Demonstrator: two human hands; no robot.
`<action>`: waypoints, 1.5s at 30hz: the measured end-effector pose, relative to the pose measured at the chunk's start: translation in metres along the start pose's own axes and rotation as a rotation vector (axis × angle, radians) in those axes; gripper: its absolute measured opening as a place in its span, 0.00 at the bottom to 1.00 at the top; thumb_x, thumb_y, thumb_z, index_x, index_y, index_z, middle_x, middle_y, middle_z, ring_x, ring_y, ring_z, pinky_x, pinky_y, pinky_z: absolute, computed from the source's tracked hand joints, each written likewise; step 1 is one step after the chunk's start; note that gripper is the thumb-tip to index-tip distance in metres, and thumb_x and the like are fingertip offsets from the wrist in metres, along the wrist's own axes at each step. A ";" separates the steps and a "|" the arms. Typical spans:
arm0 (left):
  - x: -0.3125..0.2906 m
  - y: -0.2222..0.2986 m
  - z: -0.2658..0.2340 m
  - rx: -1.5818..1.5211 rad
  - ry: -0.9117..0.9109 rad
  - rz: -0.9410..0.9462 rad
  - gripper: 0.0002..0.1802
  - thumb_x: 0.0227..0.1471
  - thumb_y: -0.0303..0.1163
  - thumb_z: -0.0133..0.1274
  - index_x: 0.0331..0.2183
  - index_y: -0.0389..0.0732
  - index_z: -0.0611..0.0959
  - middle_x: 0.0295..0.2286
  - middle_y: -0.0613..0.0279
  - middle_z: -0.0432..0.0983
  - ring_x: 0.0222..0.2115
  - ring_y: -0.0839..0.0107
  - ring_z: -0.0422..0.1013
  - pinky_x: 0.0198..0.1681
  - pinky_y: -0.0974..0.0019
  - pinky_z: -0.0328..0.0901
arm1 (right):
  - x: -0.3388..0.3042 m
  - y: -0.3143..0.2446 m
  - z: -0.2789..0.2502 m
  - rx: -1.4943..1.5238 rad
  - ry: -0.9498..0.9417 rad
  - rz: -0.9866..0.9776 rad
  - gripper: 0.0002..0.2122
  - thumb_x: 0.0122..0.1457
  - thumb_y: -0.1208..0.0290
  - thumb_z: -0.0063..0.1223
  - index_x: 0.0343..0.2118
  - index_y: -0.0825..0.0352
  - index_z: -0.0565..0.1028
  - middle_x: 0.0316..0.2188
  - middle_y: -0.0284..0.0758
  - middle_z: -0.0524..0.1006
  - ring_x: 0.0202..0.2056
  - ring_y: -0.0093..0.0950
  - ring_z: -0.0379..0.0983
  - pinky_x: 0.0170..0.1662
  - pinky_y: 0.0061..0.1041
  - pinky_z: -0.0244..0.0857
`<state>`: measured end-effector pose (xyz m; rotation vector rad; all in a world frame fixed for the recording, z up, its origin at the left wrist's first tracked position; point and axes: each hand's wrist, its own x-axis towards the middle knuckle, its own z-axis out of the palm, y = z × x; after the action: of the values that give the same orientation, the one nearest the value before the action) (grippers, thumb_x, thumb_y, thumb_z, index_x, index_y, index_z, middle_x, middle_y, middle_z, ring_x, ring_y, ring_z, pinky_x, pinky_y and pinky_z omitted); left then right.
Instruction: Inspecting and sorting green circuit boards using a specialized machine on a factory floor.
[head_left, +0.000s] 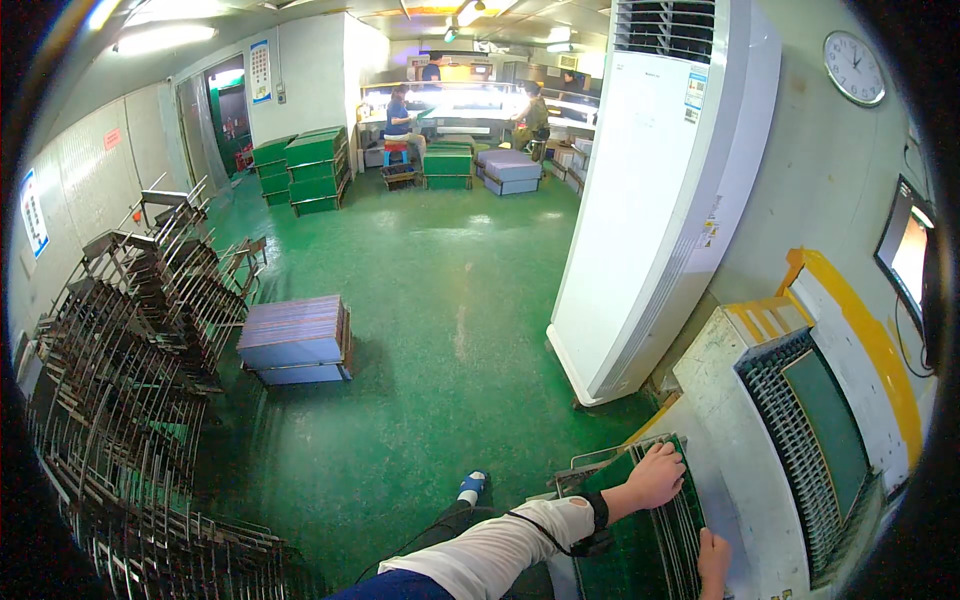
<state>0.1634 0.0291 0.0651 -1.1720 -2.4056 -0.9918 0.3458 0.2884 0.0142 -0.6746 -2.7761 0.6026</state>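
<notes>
Here are the boards [622,558], thin and green, standing close together in a wire rack [606,453] at the near right, just left of the roller machine [815,500]. The left hand [658,474] reaches over their far end, fingers bent down onto the top edges; whether it pinches one board or merely rests there, nobody could tell from here. The right hand [713,562] sits at the near right side of the row, thumb up and fingers curled, its grip impossible to read. Each board looks stiff and probably light alone, though the full row would be weighty; the faces seem smooth, likely slippery and easily scratched, so opposite edges look the place to take hold. Now for what's lost: the left forearm [500,555] screens part of the rack, the lower edge cuts off the right arm, and the tight spacing makes the boards uncountable.
</notes>
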 end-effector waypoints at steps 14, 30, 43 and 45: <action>0.000 0.000 -0.003 0.002 -0.027 -0.009 0.10 0.49 0.38 0.59 0.27 0.41 0.83 0.32 0.59 0.74 0.43 0.58 0.67 0.54 0.53 0.61 | -0.003 -0.009 -0.003 0.014 -0.010 0.017 0.27 0.66 0.53 0.52 0.20 0.76 0.69 0.14 0.50 0.65 0.18 0.36 0.61 0.26 0.44 0.53; 0.000 0.001 -0.001 0.001 0.004 0.006 0.10 0.49 0.38 0.59 0.27 0.41 0.82 0.32 0.60 0.74 0.43 0.58 0.67 0.53 0.54 0.61 | 0.002 0.009 0.004 0.019 0.003 -0.034 0.28 0.66 0.53 0.52 0.20 0.77 0.68 0.15 0.50 0.64 0.18 0.36 0.60 0.26 0.45 0.53; 0.000 0.001 -0.001 -0.014 0.001 -0.005 0.10 0.48 0.38 0.60 0.27 0.41 0.82 0.32 0.59 0.74 0.43 0.58 0.67 0.54 0.54 0.61 | -0.001 0.003 0.003 -0.021 0.034 -0.001 0.27 0.65 0.53 0.53 0.21 0.78 0.70 0.16 0.52 0.67 0.18 0.38 0.64 0.26 0.45 0.54; 0.000 0.001 0.000 -0.012 0.007 -0.002 0.10 0.48 0.38 0.60 0.27 0.41 0.82 0.32 0.59 0.74 0.43 0.58 0.68 0.54 0.54 0.61 | -0.001 0.001 0.003 -0.024 0.044 -0.010 0.27 0.65 0.53 0.53 0.21 0.78 0.70 0.16 0.53 0.67 0.18 0.39 0.64 0.26 0.45 0.54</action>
<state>0.1640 0.0292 0.0655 -1.1682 -2.3993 -1.0104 0.3462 0.2882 0.0111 -0.6696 -2.7483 0.5471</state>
